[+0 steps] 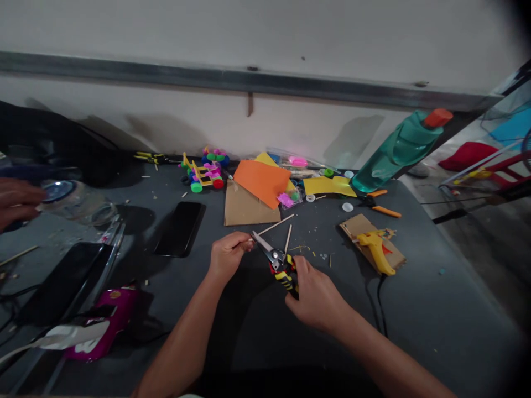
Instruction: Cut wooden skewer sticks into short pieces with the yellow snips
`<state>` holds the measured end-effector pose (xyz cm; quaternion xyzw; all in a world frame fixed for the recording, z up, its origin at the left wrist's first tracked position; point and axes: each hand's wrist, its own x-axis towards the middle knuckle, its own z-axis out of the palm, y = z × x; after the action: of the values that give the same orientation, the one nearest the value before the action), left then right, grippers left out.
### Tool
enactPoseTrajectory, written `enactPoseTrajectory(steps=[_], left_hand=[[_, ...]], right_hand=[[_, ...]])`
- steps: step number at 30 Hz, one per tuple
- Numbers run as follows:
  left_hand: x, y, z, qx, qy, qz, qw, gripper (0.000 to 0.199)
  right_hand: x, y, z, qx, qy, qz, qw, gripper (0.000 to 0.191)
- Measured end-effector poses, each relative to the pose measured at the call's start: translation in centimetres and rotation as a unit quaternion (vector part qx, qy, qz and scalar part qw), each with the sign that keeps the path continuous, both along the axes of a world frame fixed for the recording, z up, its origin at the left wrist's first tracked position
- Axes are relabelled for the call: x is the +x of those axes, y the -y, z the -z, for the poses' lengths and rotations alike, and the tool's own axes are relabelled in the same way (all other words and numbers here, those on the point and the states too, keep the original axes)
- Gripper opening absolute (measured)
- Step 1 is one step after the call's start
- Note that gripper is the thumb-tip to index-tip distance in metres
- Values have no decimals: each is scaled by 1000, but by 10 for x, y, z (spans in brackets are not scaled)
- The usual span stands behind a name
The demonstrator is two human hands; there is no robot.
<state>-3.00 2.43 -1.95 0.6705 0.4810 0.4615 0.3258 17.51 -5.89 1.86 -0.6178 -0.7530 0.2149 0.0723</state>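
1. While the thin wooden stick (271, 226) is pinched at its near end by the left hand (226, 255), its far end is angled up and right over the dark surface (435, 298).
2. The stick is crossed close to the left fingertips by the blades of the snips (277, 262); whether the blades are touching it cannot be told.
3. Left hand: fingers drawn together, clamped on the stick end.
4. Right hand (317, 298): wrapped around the yellow-and-black snip handles, closed on them. The blades are seen slightly parted at the tip.
5. Stick: pale, straight, slim. A second short stick (287, 239) is lying just beside the snips, apart from both hands.
6. Small offcuts are scattered on the surface just right of the snips.
7. A yellow glue gun (375, 249) is resting on a cardboard scrap (357, 225), right of the hands, cable trailing toward the near edge.
8. An orange sheet (261, 182) is lying over brown cardboard behind the hands; a bottle-cap toy cart (203, 174) is left of it.
9. A black phone (180, 228) is lying flat left of the left hand; a teal bottle (394, 152) is seen far right.
10. Another person's hand (16, 202) is at the left edge, on a glass jar (77, 204).
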Motion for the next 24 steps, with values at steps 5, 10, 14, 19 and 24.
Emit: enactPoseTrajectory(steps=[5, 10, 14, 19, 24], left_hand=[[-1, -1, 0, -4, -7, 2, 1000, 15], [0, 0, -4, -4, 4, 4, 1000, 18], [0, 2, -8, -4, 6, 10, 1000, 18], [1, 3, -5, -28, 18, 7, 999, 13], [5, 3, 3, -75, 78, -5, 994, 10]], right_hand=[[-1, 1, -1, 6, -20, -1, 1000, 35], [-1, 2, -3, -2, -26, -9, 1000, 34], [-2, 2, -3, -26, -17, -17, 999, 34], [-3, 1, 1, -47, -3, -11, 999, 27], [0, -1, 4, -43, -26, 6, 999, 28]])
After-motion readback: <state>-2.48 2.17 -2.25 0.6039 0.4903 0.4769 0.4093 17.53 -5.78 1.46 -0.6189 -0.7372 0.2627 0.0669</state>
